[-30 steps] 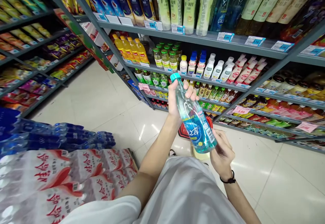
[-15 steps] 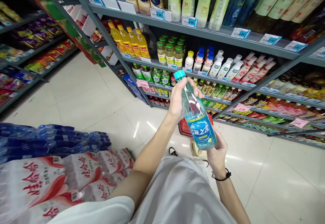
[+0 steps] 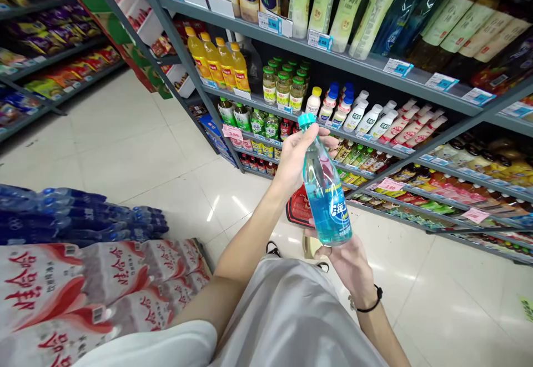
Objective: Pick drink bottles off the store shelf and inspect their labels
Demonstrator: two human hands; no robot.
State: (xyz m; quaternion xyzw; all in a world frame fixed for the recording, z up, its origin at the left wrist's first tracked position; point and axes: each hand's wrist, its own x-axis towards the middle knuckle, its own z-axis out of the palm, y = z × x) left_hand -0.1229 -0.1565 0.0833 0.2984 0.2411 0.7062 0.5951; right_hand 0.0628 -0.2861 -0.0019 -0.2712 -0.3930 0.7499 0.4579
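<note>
A clear plastic drink bottle (image 3: 318, 206) with blue-green liquid, a blue label and a turquoise cap is tilted in front of me, its cap toward the shelves. My left hand (image 3: 297, 153) is closed round its neck, just under the cap. At the base, my right hand (image 3: 350, 261) supports the bottle from below and behind, with some of its fingers hidden. Past the bottle, a red shopping basket (image 3: 296, 207) is partly visible on the floor.
Shelves of bottled drinks, including orange juice bottles (image 3: 227, 64) and white yogurt-style bottles (image 3: 357, 114), stand ahead. Wrapped packs of water bottles (image 3: 119, 270) are stacked at my left, beside blue bottle packs (image 3: 79, 214). Snack shelves (image 3: 62, 45) line the far left.
The bottle has turned about its long axis, so its label now faces further right and more liquid shows. My right hand has shifted lower round the base. The view has moved slightly.
</note>
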